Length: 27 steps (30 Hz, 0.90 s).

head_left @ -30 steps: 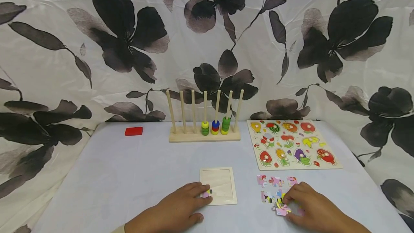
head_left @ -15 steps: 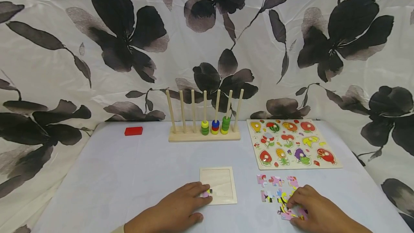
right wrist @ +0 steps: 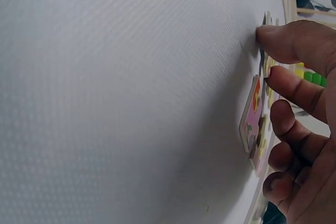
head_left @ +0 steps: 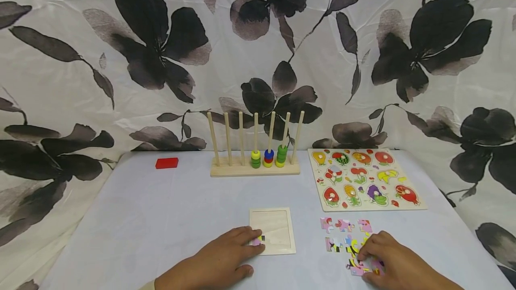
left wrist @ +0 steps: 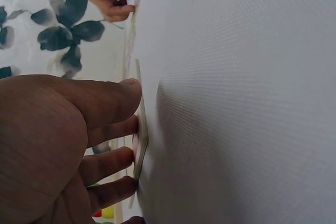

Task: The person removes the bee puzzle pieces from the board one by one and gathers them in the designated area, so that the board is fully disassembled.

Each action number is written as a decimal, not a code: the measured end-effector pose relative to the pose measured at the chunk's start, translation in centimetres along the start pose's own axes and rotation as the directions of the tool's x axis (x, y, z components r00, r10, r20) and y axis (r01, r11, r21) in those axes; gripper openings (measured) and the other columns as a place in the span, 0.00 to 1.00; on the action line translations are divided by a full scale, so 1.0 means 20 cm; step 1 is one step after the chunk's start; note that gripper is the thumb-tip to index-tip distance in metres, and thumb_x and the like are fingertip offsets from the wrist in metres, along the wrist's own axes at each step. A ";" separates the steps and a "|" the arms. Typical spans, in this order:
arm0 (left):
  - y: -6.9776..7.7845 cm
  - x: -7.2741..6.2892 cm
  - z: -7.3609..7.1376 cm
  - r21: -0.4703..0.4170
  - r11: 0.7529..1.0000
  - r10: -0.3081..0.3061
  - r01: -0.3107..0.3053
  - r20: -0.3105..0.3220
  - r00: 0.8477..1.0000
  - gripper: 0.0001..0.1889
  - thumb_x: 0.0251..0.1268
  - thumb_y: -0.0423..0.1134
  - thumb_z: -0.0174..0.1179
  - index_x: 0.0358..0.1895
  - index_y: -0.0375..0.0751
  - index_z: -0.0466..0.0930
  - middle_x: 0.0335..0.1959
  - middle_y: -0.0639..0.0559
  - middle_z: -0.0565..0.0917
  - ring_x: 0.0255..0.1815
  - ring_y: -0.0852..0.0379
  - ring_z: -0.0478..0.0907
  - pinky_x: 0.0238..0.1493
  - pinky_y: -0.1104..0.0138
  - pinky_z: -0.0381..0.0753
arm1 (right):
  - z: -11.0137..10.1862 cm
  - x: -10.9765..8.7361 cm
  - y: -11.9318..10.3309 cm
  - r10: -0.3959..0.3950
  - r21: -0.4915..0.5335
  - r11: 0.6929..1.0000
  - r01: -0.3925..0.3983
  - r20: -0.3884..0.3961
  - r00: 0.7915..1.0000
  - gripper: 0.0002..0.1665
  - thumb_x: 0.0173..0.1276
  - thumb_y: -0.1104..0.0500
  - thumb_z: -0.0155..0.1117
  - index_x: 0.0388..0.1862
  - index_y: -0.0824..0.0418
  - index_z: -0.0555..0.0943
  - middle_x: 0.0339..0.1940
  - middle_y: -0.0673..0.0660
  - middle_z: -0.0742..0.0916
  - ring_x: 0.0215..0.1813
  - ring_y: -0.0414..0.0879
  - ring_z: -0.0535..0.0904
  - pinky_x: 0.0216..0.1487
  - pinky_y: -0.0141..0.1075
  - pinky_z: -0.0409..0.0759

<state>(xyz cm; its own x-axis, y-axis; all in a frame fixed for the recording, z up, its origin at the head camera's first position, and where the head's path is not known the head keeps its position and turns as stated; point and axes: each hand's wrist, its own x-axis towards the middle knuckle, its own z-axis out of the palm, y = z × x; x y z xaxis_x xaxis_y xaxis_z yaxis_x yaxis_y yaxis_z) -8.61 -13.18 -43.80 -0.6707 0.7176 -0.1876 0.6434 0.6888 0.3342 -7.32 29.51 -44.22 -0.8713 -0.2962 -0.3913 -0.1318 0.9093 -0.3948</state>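
My left hand (head_left: 225, 254) rests on the left edge of a square wooden puzzle tray (head_left: 284, 232), fingers extended. Under its fingertips lies a small pink, yellow and black jigsaw piece (head_left: 258, 240). My right hand (head_left: 397, 261) pinches another jigsaw piece (head_left: 356, 270), pink with yellow and black, between thumb and index finger, low over the tablecloth. In the right wrist view the thumb and index finger close on its edge, while a pink jigsaw piece (right wrist: 252, 116) lies beside them. Several more pieces, such as a pink one (head_left: 344, 226), lie in rows; the right fingers partly cover some.
A fruit puzzle board (head_left: 350, 207) lies behind the loose pieces at the right. A wooden peg stand (head_left: 230, 172) with coloured rings stands at the back middle. A red block (head_left: 166, 163) sits at the back left. Floral fabric (head_left: 258, 35) hangs behind the table.
My right hand has moved slightly right and nearer to me with the jigsaw piece, then stayed nearly still over the last half second. The left hand has kept its place on the tray.
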 end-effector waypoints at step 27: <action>-0.03 0.04 -0.02 -0.160 0.984 -0.110 0.083 -0.170 0.979 0.27 0.69 0.44 0.67 0.70 0.47 0.75 0.70 0.52 0.73 0.71 0.52 0.69 0.68 0.54 0.71 | 0.01 0.18 -0.38 -0.460 -0.162 0.888 0.431 -0.267 0.847 0.10 0.62 0.47 0.77 0.40 0.40 0.84 0.40 0.33 0.77 0.45 0.33 0.68 0.40 0.31 0.75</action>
<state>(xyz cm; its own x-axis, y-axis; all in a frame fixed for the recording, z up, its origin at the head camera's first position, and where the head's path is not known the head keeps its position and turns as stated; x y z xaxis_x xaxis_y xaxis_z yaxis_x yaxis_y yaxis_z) -9.56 -13.08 -43.74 -0.7904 0.6093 -0.0633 0.5185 0.7204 0.4606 -9.45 21.43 -42.82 -0.8036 -0.5907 0.0726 -0.5691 0.7271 -0.3840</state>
